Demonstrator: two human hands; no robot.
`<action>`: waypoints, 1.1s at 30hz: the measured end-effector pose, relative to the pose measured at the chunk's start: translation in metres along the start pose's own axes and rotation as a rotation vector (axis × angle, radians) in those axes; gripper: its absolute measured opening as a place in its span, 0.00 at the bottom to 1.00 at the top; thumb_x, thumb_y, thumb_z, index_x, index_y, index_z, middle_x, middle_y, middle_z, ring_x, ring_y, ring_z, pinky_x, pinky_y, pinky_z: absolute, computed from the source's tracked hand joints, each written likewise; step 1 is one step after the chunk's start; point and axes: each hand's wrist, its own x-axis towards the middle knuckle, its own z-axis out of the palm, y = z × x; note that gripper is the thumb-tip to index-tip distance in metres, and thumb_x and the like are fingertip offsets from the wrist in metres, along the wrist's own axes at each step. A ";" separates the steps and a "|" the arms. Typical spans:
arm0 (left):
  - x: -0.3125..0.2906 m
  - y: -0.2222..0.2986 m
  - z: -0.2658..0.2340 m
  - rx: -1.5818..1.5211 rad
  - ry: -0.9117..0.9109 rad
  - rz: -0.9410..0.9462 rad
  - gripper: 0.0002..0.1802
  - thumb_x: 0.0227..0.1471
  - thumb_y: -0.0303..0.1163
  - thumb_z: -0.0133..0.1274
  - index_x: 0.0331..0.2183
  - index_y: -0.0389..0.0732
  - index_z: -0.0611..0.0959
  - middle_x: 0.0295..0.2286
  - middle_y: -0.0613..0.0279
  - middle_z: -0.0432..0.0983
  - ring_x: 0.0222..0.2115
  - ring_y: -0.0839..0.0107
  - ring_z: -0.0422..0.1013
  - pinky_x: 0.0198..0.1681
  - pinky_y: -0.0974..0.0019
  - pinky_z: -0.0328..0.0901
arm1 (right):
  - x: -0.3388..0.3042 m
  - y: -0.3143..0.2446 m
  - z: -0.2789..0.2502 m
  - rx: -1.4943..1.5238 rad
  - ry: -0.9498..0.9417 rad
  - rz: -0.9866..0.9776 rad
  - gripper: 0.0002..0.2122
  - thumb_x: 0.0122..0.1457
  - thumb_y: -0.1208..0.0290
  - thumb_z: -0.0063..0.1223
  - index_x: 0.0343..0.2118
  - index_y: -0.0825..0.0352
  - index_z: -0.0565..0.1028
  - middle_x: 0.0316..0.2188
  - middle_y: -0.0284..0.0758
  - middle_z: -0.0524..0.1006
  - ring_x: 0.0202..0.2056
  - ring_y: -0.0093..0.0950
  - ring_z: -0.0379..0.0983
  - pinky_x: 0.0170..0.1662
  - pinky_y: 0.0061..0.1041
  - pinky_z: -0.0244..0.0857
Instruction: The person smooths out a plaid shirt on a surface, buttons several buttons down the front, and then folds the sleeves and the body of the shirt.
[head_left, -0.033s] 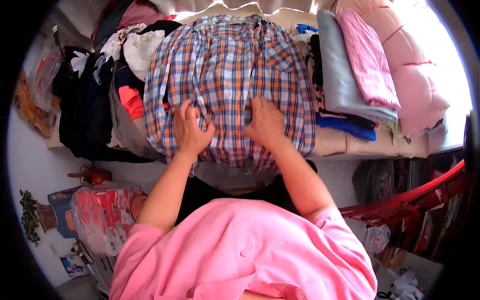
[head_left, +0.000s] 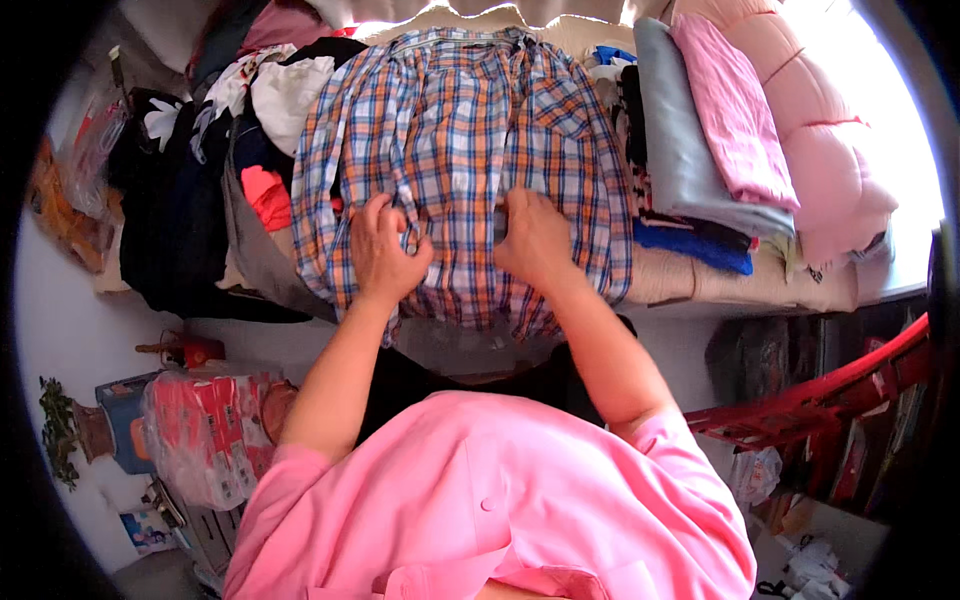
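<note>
My left hand [head_left: 388, 255], loosely curled, thumb apart, and my right hand [head_left: 537, 240], bent so I cannot tell its grip, touch the shirt [head_left: 460, 140] spread on the beige cover [head_left: 680, 288]; I seem to be straightening it, next needing even tension

A beige padded couch or bed [head_left: 680, 280] carries a plaid button-front shirt [head_left: 462, 130] spread across its middle, the hem hanging past the front edge. Leftward lies a loose heap of mostly dark clothes [head_left: 165, 235]; rightward, a folded stack with a blue garment [head_left: 690, 246] at its bottom, then a pink quilted comforter [head_left: 830, 155].
</note>
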 end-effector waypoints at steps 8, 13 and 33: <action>-0.010 -0.016 -0.004 -0.131 0.034 0.055 0.10 0.35 0.27 0.53 0.15 0.38 0.68 0.40 0.54 0.69 0.42 0.54 0.64 0.46 0.53 0.59 | -0.060 -0.037 -0.005 -0.056 -0.062 0.127 0.21 0.41 0.65 0.61 0.34 0.71 0.66 0.30 0.43 0.70 0.35 0.39 0.71 0.32 0.34 0.71; -0.015 -0.018 -0.020 -0.566 -0.011 -0.146 0.10 0.45 0.28 0.51 0.20 0.35 0.68 0.34 0.57 0.69 0.33 0.64 0.64 0.34 0.64 0.61 | -0.088 -0.037 -0.006 -0.045 0.007 0.072 0.21 0.41 0.63 0.60 0.36 0.69 0.66 0.32 0.42 0.71 0.36 0.39 0.71 0.33 0.35 0.68; 0.016 0.097 -0.008 -0.458 -0.356 -0.021 0.18 0.50 0.38 0.53 0.39 0.34 0.75 0.43 0.50 0.68 0.40 0.58 0.68 0.44 0.62 0.63 | -0.048 -0.039 0.005 -0.139 -0.244 0.058 0.22 0.45 0.64 0.55 0.42 0.71 0.68 0.36 0.43 0.71 0.34 0.35 0.73 0.30 0.31 0.70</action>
